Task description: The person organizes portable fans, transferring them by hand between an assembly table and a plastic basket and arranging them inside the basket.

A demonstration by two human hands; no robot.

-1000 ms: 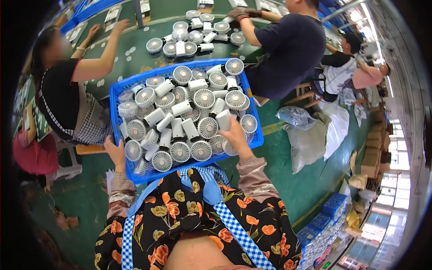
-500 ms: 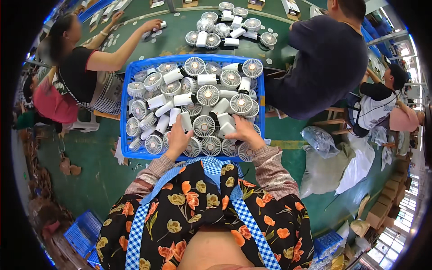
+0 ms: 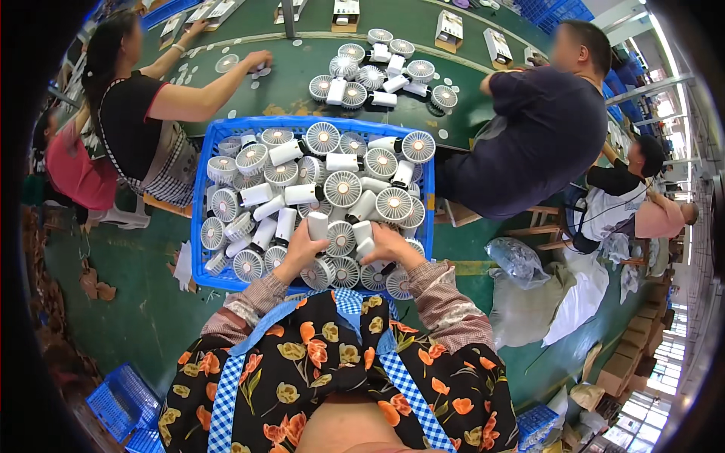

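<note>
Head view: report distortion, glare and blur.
Head view, top: fisheye bends the pale strip along the green table; head view, lower right: windows washed out by glare; head view, middle: white fans in the blue basket look fairly sharp.

Crate: smooth plastic, slight sheen. Inside crate: handheld fans, white plastic, smooth handles, ribbed grilles. Beyond crate: counter, smooth, low sheen. Right of crate: clear bag, glossy crinkled film; sack, dull, rough-looking. Near side of crate: apron strap, matt cloth.
</note>
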